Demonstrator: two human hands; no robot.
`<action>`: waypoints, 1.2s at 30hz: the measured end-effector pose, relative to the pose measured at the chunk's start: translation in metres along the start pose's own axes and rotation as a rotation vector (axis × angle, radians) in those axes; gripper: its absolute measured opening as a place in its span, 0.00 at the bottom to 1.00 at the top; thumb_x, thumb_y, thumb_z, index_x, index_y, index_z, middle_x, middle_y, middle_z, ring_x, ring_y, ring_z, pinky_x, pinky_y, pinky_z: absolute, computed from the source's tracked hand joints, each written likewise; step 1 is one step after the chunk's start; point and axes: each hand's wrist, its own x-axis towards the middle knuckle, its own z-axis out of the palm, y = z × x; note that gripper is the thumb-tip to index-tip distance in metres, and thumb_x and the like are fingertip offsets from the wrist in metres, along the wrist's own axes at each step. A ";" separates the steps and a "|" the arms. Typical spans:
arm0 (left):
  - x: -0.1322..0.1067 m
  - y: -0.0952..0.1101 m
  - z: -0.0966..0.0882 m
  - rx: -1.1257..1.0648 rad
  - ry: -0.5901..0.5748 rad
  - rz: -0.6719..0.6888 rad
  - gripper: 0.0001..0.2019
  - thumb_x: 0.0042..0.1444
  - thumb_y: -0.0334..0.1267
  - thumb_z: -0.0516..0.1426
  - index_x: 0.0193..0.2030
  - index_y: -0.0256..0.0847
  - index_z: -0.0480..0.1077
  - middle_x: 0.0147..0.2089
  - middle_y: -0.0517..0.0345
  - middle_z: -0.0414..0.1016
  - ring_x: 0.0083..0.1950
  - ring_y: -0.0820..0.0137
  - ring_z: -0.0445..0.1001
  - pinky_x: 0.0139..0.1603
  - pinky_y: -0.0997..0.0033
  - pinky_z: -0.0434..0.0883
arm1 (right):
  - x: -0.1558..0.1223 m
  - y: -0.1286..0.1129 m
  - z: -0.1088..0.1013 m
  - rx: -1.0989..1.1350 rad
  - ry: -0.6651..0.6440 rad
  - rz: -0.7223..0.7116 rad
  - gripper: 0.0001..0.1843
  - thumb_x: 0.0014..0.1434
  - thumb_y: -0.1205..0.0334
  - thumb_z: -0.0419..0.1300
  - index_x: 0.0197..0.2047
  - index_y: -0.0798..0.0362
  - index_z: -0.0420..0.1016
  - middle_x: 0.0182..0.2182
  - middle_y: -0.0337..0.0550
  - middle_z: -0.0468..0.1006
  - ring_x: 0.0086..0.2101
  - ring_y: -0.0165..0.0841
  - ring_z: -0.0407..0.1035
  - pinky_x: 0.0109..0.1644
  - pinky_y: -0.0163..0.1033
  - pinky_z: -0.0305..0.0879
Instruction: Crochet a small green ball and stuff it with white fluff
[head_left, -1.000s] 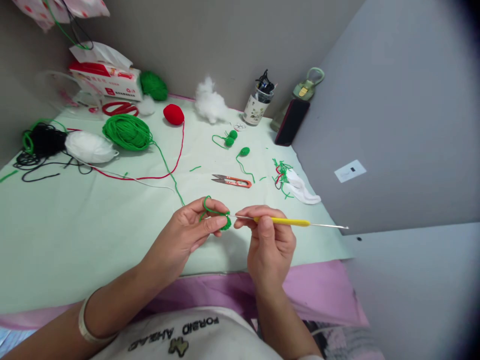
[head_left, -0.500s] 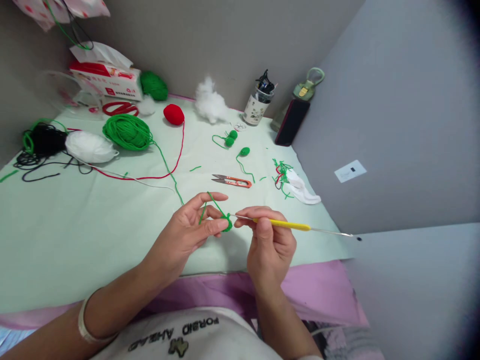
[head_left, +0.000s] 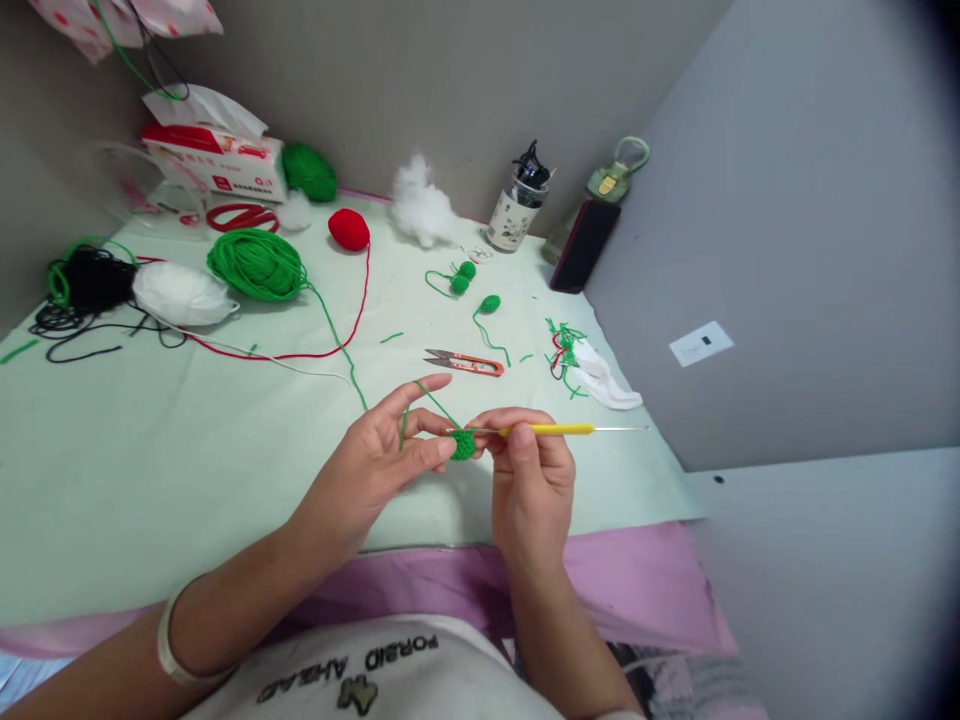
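Between thumb and fingers, my left hand (head_left: 375, 455) pinches a small green crochet piece (head_left: 464, 446). Green yarn runs up from the piece over my raised left index finger. My right hand (head_left: 534, 470) grips a crochet hook (head_left: 559, 429) by its yellow handle, pen-fashion, and the metal tip lies at the top edge of the piece. Right fingertips sit close against the piece's right side. From the green yarn ball (head_left: 256, 265) a strand trails down behind my left hand. Orange thread snips (head_left: 465, 362) lie just beyond both hands.
White yarn (head_left: 184, 293), black yarn (head_left: 97, 280) and a red yarn ball (head_left: 349, 230) lie leftward. Small green crocheted balls (head_left: 490, 304), stuffing (head_left: 421, 205), a pen jar (head_left: 512, 215) and a phone (head_left: 585, 246) are farther back. Yarn scraps (head_left: 566, 345) lie right, near the grey wall.
The hook has moved left, its tip now over the green piece, and its shaft has turned nearly level. My right hand has come closer to the left. More of the piece shows.
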 end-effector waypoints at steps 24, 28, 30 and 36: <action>0.003 0.006 -0.002 -0.167 -0.050 -0.112 0.27 0.58 0.36 0.68 0.64 0.43 0.70 0.27 0.71 0.65 0.23 0.82 0.53 0.37 0.74 0.67 | 0.004 -0.006 -0.002 -0.154 -0.027 -0.157 0.12 0.71 0.57 0.57 0.41 0.45 0.82 0.33 0.40 0.81 0.30 0.33 0.73 0.35 0.43 0.72; 0.001 0.003 0.001 -0.023 -0.030 -0.016 0.26 0.59 0.38 0.67 0.64 0.48 0.70 0.35 0.65 0.72 0.33 0.76 0.67 0.37 0.73 0.65 | 0.006 -0.004 0.000 -0.138 -0.084 -0.104 0.10 0.70 0.57 0.60 0.41 0.48 0.83 0.36 0.42 0.82 0.34 0.33 0.75 0.38 0.41 0.72; 0.000 0.002 0.002 0.002 -0.022 0.020 0.28 0.59 0.38 0.68 0.65 0.48 0.69 0.36 0.64 0.74 0.35 0.75 0.68 0.40 0.73 0.66 | 0.004 -0.003 0.000 -0.143 -0.063 -0.116 0.10 0.70 0.59 0.59 0.42 0.47 0.83 0.36 0.42 0.82 0.34 0.32 0.75 0.38 0.41 0.72; 0.003 0.004 0.000 -0.065 -0.049 -0.055 0.32 0.57 0.36 0.69 0.68 0.48 0.67 0.35 0.65 0.72 0.34 0.76 0.68 0.39 0.73 0.65 | 0.005 -0.004 -0.001 -0.065 -0.046 -0.120 0.10 0.69 0.57 0.61 0.40 0.48 0.83 0.34 0.41 0.79 0.31 0.31 0.74 0.36 0.40 0.72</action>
